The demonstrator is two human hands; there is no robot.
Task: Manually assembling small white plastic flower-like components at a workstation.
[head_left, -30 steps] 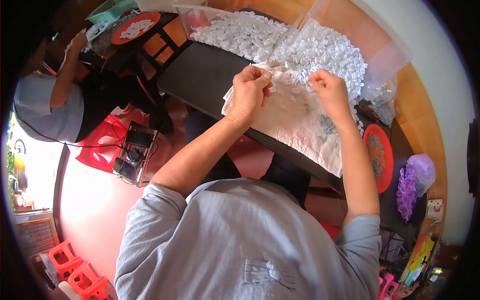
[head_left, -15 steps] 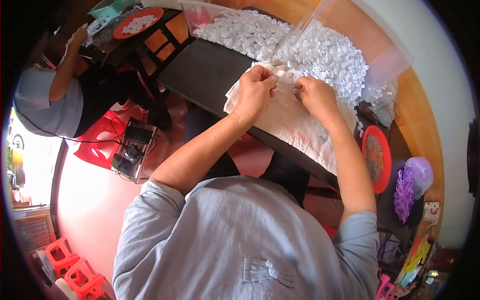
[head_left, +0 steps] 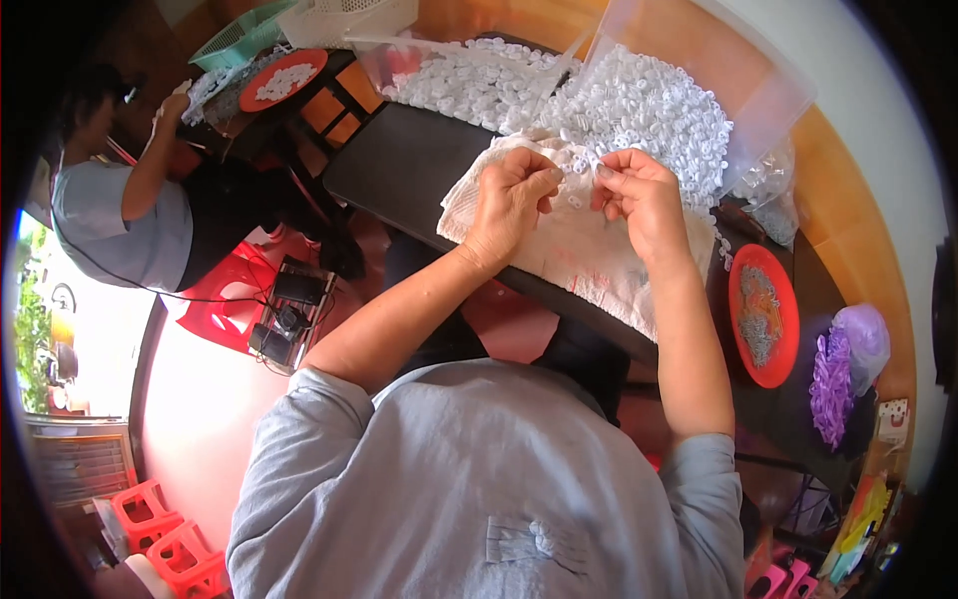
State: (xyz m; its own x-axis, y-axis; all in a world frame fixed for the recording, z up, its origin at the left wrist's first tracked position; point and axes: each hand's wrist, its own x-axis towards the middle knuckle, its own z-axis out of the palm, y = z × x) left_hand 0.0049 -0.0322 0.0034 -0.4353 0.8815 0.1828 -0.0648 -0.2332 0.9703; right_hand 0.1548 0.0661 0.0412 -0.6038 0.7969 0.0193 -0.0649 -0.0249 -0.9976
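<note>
Above a cream cloth point(head_left: 584, 255) on the dark table, my left hand point(head_left: 514, 205) is closed in a pinch; whatever lies between its fingertips is too small to make out. Facing it a short way to the right, my right hand point(head_left: 644, 205) also pinches, and a small white plastic piece point(head_left: 596, 160) shows at its thumb and forefinger. Just beyond both hands spreads a big heap of small white ring-shaped plastic pieces point(head_left: 649, 115). A few of these pieces lie on the cloth's far edge. The heap spills from a clear plastic bin point(head_left: 743, 60).
Right of the cloth, a red plate point(head_left: 763, 314) holds small grey metal bits, with a purple bundle point(head_left: 830, 384) beyond it. At the far left another person point(head_left: 125, 215) works at a table with a red plate point(head_left: 311, 62) of white pieces. Red stools point(head_left: 185, 559) stand lower left.
My right hand has turned and opened its lower fingers slightly, lifting a little off the cloth. My left hand stays nearly in place. The whole view has shifted slightly.
</note>
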